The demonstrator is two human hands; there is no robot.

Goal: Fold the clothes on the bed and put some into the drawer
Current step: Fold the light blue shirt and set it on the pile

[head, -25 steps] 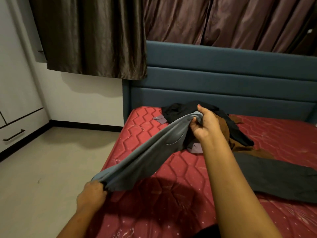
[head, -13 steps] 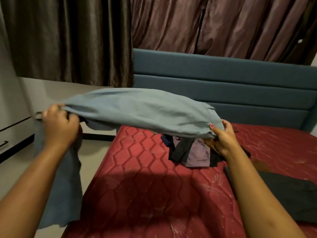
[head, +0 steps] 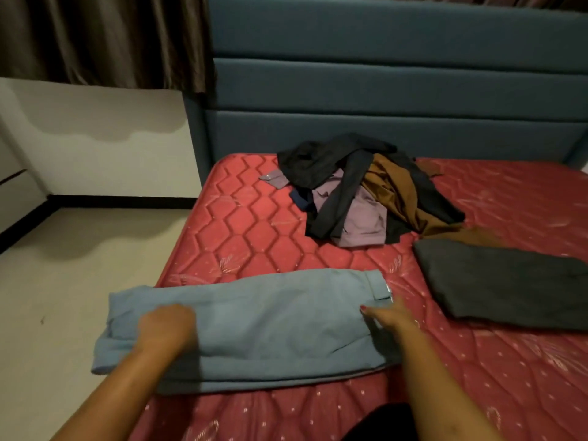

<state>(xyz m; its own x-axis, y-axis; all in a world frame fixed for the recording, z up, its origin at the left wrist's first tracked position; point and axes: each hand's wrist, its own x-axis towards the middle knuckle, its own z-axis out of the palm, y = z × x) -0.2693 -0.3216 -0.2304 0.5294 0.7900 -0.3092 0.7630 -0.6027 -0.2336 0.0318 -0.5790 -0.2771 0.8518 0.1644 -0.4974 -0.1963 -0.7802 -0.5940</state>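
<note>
Blue-grey trousers [head: 270,319] lie spread across the near part of the red mattress [head: 251,237], with their left end hanging over the bed's edge. My left hand [head: 165,327] grips the cloth near that left end with curled fingers. My right hand [head: 389,316] holds the waistband end, its thumb on top of the fabric. A loose pile of clothes [head: 359,192] in black, mauve and brown sits near the headboard. Right of the trousers lies a dark grey garment [head: 509,281], laid flat.
A blue padded headboard [head: 381,90] closes the far side. Pale floor [head: 79,265] runs left of the bed to a white cabinet with drawers [head: 12,192] at the left edge. A dark curtain [head: 95,36] hangs above the wall.
The trousers were held stretched in the air between both hands; they now lie flat on the mattress, and both hands have come down with them. The view has tilted downward.
</note>
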